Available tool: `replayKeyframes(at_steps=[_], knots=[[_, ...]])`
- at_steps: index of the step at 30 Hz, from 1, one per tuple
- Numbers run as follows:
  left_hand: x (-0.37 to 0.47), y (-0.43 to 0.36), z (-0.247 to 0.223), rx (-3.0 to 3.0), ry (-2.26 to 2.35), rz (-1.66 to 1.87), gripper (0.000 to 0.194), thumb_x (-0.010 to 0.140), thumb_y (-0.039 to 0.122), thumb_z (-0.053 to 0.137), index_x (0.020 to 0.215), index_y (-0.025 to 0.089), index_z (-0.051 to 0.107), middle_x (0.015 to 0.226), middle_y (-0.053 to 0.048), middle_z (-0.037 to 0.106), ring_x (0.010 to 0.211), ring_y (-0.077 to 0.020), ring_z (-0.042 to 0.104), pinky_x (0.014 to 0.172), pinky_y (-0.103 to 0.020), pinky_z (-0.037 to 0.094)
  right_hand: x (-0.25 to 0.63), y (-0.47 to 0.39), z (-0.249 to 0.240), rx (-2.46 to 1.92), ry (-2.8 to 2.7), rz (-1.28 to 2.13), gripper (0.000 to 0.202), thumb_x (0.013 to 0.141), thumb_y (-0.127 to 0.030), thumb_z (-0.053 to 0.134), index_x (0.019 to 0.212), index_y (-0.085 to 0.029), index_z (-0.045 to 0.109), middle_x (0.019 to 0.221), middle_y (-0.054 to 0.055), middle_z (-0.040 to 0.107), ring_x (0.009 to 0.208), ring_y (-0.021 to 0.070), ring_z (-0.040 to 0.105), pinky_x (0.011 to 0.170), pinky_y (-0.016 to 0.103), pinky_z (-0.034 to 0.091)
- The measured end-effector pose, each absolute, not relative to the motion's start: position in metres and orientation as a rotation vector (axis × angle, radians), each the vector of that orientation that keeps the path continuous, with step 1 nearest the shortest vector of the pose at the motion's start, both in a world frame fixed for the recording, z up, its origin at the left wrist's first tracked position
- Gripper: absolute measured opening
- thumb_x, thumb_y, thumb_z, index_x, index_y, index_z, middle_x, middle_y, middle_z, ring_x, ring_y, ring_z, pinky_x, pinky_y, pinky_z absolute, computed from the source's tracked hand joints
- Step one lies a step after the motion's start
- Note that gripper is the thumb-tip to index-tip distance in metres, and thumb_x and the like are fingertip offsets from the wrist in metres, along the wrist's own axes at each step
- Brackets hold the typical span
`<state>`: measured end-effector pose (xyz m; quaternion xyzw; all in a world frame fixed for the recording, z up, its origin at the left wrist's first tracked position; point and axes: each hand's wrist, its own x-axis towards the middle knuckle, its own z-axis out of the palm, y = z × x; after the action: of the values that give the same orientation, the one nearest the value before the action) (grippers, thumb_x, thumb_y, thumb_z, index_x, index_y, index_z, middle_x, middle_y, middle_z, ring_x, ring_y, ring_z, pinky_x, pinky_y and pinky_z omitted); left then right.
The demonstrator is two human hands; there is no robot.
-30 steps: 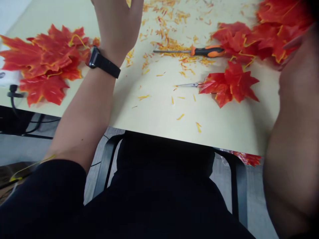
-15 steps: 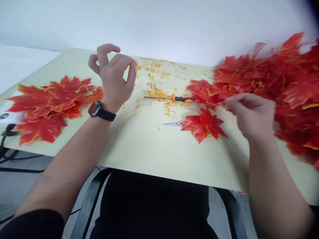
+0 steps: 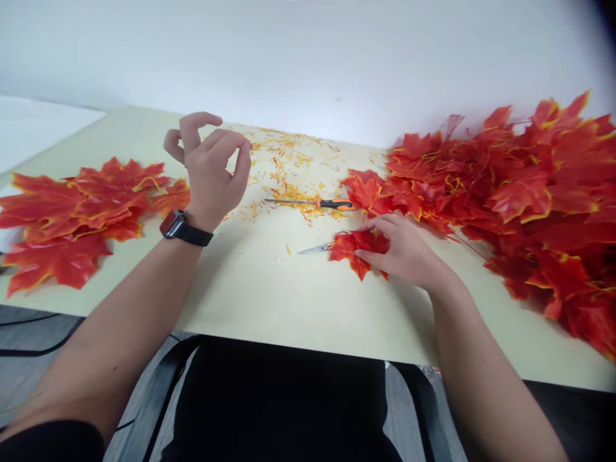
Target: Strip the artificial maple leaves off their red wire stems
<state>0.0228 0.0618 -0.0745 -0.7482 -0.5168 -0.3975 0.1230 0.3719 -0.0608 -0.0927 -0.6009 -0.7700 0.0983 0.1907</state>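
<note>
Lowered onto a jagged red leaf (image 3: 345, 247), the right hand (image 3: 404, 251) is half-open; the left hand (image 3: 210, 172) curls, empty.

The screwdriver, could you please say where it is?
In the head view, the screwdriver lies near centre, handle rightward beside red leaves, beyond the scissors.

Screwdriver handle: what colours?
The screwdriver handle is black and orange, showing best in the current head view.

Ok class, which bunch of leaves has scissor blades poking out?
The small bunch under the right hand; blades emerge at its left. The left pile and big right heap show none.
</note>
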Motion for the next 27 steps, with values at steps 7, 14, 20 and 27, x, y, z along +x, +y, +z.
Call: replayKeyframes(at_steps=[7,14,20,27], knots=[[0.026,0.071,-0.086,-2.22,-1.405,-1.36,0.02,0.105,0.033,0.059,0.092,0.021,0.07,0.107,-0.001,0.08,0.142,-0.0268,0.046,0.117,-0.056,0.013,0.375,-0.058,-0.095,-1.621,-2.085,0.365,0.009,0.087,-0.028,0.069,0.083,-0.022,0.073,0.093,0.006,0.076,0.085,0.0247,0.068,0.078,0.039,0.049],[0.029,0.073,-0.088,-2.358,-1.398,-1.594,0.02,0.1,0.042,0.065,0.091,0.024,0.064,0.101,-0.001,0.077,0.143,-0.0288,0.04,0.118,-0.062,0.009,0.379,-0.059,-0.089,-1.542,-1.41,0.353,0.016,0.085,-0.039,0.081,0.085,-0.024,0.075,0.082,0.002,0.071,0.076,0.0203,0.065,0.071,0.034,0.049],[0.041,0.059,-0.089,-2.313,-1.258,-1.522,0.016,0.102,0.037,0.063,0.094,0.024,0.068,0.103,-0.001,0.079,0.138,-0.0313,0.048,0.117,-0.06,0.016,0.384,-0.057,-0.077,-1.143,-0.819,0.849,0.026,0.07,-0.034,0.094,0.084,-0.024,0.074,0.086,-0.002,0.07,0.076,0.0126,0.064,0.069,0.025,0.055],[0.077,0.015,-0.085,-2.585,-1.062,-1.468,0.02,0.103,0.035,0.059,0.113,0.026,0.074,0.11,-0.004,0.08,0.117,-0.0267,0.063,0.107,-0.048,0.033,0.37,-0.061,-0.077,-1.044,-0.846,1.22,0.038,0.062,-0.027,0.1,0.095,-0.028,0.08,0.077,-0.005,0.067,0.066,0.0102,0.06,0.062,0.022,0.055]])
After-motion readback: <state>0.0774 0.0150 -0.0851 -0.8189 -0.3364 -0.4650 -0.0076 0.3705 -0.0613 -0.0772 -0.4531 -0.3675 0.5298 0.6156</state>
